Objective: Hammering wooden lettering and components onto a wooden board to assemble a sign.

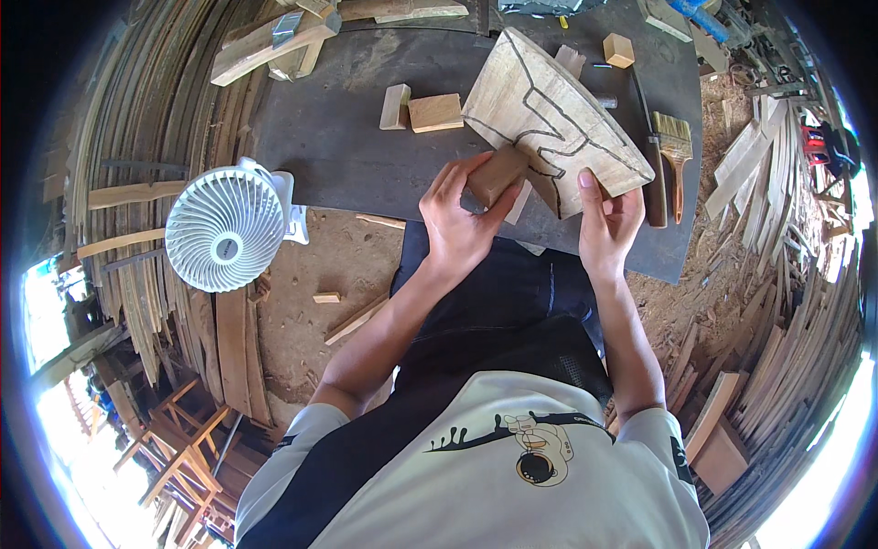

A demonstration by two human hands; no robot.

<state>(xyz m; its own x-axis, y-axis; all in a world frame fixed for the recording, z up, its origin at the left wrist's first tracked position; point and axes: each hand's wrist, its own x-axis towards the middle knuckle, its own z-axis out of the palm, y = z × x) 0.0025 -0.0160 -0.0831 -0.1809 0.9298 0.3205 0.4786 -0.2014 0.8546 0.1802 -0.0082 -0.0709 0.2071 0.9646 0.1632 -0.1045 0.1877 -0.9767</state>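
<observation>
My left hand point(460, 212) is closed round a small brown wooden block point(498, 176), its fingers along the sides. The block's upper end meets the lower left edge of a pale wooden board point(549, 110); whether they touch I cannot tell. Dark lines run across the board's face in an angular pattern. At its lower right corner my right hand point(608, 220) grips the board, thumb on the face and fingers behind. The board is held tilted above the dark worktable point(338, 146). Two small wood blocks point(435, 113) lie on the table beyond my left hand.
A paintbrush point(675, 156) and a long dark tool point(655, 183) lie right of the board, near another wood cube point(618, 49). A white fan point(227, 229) is clipped at the table's left. Stacked planks point(137, 110) line the left side; timber strips point(759, 366) lie right.
</observation>
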